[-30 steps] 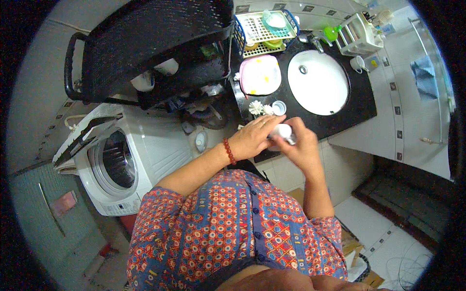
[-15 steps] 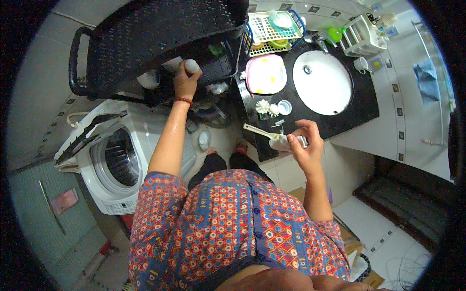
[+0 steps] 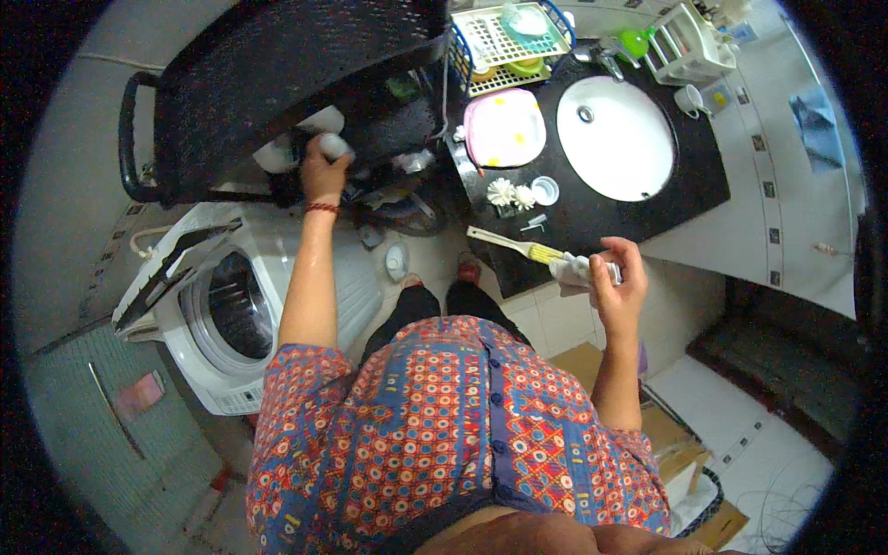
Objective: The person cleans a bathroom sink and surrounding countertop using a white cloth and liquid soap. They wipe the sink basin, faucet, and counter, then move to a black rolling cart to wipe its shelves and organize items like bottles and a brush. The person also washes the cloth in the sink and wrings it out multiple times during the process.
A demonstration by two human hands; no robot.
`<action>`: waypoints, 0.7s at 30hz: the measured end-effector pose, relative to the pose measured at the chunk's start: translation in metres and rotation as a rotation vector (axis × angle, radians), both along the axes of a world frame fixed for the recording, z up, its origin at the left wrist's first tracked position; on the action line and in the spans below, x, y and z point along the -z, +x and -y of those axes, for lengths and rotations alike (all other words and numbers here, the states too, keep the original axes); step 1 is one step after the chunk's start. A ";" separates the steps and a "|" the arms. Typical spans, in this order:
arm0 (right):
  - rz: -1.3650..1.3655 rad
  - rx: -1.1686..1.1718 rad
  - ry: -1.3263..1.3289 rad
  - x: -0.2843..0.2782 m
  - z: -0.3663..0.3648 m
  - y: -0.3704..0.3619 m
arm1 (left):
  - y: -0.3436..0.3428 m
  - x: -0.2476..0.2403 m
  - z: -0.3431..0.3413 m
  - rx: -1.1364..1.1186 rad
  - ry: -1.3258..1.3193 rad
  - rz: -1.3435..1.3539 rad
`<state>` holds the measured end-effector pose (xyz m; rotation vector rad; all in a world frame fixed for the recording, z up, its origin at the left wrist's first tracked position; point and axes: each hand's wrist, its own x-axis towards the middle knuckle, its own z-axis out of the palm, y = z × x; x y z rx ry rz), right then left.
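My left hand is closed around a white, round-topped object, perhaps a bottle, whose lower part is hidden. It is at the shelf under the black rack, beside a white container. Over the counter's front edge, my right hand pinches a crumpled white cloth. A brush with a pale handle and yellow bristles lies next to the cloth, which overlaps its bristle end. White flower-like pieces and a small white cup are on the counter behind the brush.
A black perforated rack stands at the far left, above an open top-loading washing machine. The black counter holds a white basin, a pink-rimmed box and a two-tier basket. Cardboard lies at the right.
My left hand has shifted left and nearer the white container with the white object. My right hand has moved right with the cloth, baring more of the brush's yellow bristles. The view has shifted slightly.
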<state>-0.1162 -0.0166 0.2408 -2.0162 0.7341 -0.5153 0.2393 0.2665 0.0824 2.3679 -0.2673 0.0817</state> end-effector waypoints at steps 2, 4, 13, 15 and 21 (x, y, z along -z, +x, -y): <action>-0.051 0.011 -0.089 -0.004 0.003 -0.003 | 0.002 0.010 -0.020 -0.060 0.057 0.149; -0.093 0.033 -0.080 -0.005 0.010 -0.007 | 0.003 0.003 -0.026 -0.102 0.028 0.062; -0.438 0.080 -0.159 0.000 0.038 -0.006 | -0.024 -0.010 -0.033 -0.040 -0.036 0.163; -0.462 0.034 -0.253 0.020 0.042 -0.014 | -0.062 -0.044 -0.018 0.008 0.035 0.283; -0.411 -0.114 -0.356 0.044 0.038 -0.005 | -0.155 -0.016 0.059 0.626 0.005 -0.023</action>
